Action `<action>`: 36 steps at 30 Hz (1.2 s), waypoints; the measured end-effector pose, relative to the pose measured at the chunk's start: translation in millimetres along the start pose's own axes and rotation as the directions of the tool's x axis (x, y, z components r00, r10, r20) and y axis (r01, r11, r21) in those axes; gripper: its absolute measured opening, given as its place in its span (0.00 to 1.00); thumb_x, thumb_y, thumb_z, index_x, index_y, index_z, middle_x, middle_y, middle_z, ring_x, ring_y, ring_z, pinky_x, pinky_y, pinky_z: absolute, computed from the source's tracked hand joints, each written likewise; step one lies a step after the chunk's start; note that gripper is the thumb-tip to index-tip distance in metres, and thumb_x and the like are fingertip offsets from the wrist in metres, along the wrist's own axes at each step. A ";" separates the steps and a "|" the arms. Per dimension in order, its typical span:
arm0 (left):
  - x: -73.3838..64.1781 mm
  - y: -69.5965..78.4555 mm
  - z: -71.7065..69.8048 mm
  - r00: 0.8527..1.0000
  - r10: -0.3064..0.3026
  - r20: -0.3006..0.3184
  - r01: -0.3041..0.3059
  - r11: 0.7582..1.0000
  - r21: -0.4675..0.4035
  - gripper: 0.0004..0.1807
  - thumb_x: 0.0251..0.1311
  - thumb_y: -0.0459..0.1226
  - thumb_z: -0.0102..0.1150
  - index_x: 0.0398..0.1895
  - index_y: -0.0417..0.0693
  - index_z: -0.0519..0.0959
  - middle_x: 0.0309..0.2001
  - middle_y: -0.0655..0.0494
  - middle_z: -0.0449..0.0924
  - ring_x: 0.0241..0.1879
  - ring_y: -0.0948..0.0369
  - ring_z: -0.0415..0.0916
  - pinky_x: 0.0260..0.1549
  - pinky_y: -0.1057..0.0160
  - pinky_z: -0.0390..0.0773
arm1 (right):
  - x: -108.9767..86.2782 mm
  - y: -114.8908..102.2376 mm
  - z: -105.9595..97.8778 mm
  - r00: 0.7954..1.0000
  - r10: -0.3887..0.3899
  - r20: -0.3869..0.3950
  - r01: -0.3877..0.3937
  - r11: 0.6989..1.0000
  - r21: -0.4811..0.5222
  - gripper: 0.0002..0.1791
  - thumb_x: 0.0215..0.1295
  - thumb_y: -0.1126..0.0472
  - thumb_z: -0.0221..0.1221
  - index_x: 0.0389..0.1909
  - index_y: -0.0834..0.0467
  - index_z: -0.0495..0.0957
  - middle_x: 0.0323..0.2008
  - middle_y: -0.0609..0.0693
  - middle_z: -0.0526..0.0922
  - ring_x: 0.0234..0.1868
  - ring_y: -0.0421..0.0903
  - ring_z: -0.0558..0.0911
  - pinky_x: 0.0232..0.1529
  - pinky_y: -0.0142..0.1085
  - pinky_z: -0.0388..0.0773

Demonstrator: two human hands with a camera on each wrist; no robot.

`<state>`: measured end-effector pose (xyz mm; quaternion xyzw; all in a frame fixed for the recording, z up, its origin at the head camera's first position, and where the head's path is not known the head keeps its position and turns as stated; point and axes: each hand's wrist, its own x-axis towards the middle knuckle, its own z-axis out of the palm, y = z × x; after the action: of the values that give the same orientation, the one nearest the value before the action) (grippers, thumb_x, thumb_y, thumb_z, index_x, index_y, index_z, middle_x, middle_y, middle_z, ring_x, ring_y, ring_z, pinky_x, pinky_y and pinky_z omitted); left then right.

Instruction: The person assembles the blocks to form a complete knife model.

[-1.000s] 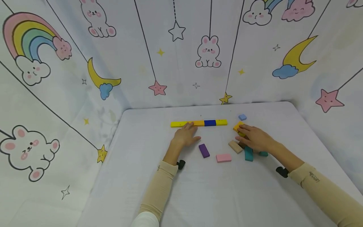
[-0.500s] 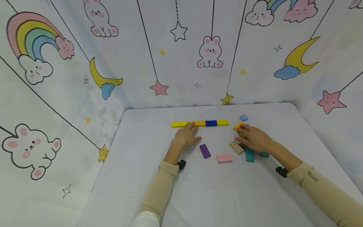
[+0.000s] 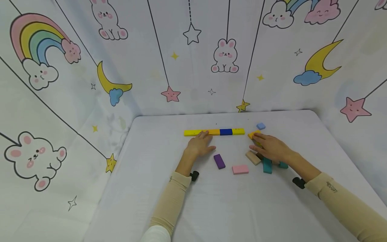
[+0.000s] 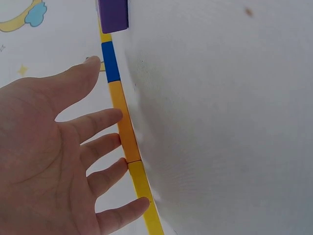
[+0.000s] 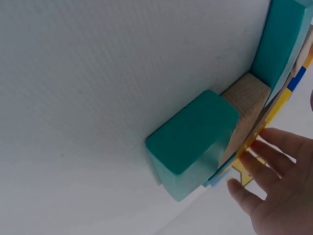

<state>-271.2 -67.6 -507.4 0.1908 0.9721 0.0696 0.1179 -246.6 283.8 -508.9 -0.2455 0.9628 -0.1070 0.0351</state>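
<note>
White tabletop [image 3: 229,208]: we see the block row [image 3: 214,132] beneath straight, spread fingertips of the left hand [image 3: 199,146], and an orange block [image 3: 252,134] beneath loosely extended fingers of the right hand [image 3: 273,148], neither visibly gripping. We judge light, even pressure best for preserving alignment.

White-covered table [image 3: 127,188]; pale backdrop [image 3: 136,60] behind and at sides, printed with rabbits [image 3: 224,64], moons [image 3: 315,60], rainbows [image 3: 34,40].

Narrow gap — block row [image 3: 216,132] left, orange block [image 3: 252,134] right.

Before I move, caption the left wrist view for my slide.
Left hand, outstretched, touches a row of yellow, orange and blue blocks.
</note>
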 end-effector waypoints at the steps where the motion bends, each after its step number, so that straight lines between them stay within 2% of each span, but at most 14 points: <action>1: -0.1 -0.1 -0.1 1.000 0.000 0.000 0.000 1.000 -0.001 0.38 0.75 0.62 0.49 0.82 0.58 0.62 0.85 0.57 0.48 0.83 0.53 0.45 0.75 0.42 0.63 | 0.5 -0.2 0.2 1.000 0.005 0.005 -0.005 1.000 0.001 0.40 0.80 0.38 0.50 0.75 0.67 0.67 0.75 0.67 0.66 0.73 0.69 0.68 0.71 0.64 0.66; 7: -0.2 -0.5 0.1 1.000 -0.003 -0.003 0.003 1.000 0.007 0.38 0.75 0.62 0.49 0.82 0.58 0.62 0.84 0.57 0.48 0.83 0.54 0.45 0.75 0.43 0.64 | 4.9 0.2 1.4 1.000 0.025 0.005 -0.025 1.000 0.011 0.41 0.80 0.36 0.49 0.76 0.67 0.66 0.74 0.67 0.68 0.71 0.69 0.70 0.70 0.65 0.67; 12: -0.9 -0.8 -0.2 1.000 -0.001 -0.009 0.001 1.000 0.004 0.38 0.75 0.62 0.49 0.82 0.58 0.62 0.84 0.57 0.49 0.83 0.54 0.46 0.74 0.43 0.64 | 9.1 0.0 3.7 1.000 0.018 -0.004 -0.018 1.000 0.001 0.38 0.82 0.39 0.49 0.74 0.67 0.68 0.73 0.67 0.70 0.71 0.68 0.71 0.69 0.65 0.68; 17: -1.1 -0.7 -0.8 1.000 0.003 -0.009 -0.003 1.000 0.009 0.38 0.75 0.62 0.49 0.82 0.58 0.62 0.84 0.57 0.49 0.83 0.54 0.46 0.75 0.44 0.64 | 11.1 -3.6 3.6 1.000 0.010 0.000 -0.010 1.000 -0.014 0.35 0.83 0.42 0.49 0.74 0.66 0.68 0.74 0.67 0.68 0.73 0.67 0.68 0.70 0.66 0.67; 28: -2.5 -0.9 -2.2 1.000 0.009 -0.010 -0.008 1.000 0.008 0.38 0.75 0.62 0.49 0.82 0.58 0.62 0.84 0.57 0.49 0.83 0.53 0.46 0.74 0.43 0.65 | 14.4 -5.3 6.0 1.000 -0.004 -0.022 0.003 0.999 -0.043 0.38 0.82 0.39 0.48 0.75 0.65 0.67 0.75 0.67 0.66 0.76 0.68 0.64 0.71 0.71 0.59; 36: -2.2 -1.4 -1.5 1.000 0.006 -0.006 -0.006 1.000 0.001 0.38 0.75 0.62 0.49 0.82 0.58 0.62 0.84 0.57 0.49 0.83 0.53 0.46 0.74 0.43 0.64 | 19.0 -5.7 7.2 0.999 0.001 -0.032 -0.002 0.999 -0.038 0.37 0.82 0.39 0.48 0.74 0.65 0.69 0.75 0.67 0.66 0.74 0.69 0.65 0.69 0.70 0.63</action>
<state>-270.1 -69.9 -505.7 0.1936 0.9718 0.0702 0.1145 -259.8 268.4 -514.9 -0.2436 0.9653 -0.0928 0.0152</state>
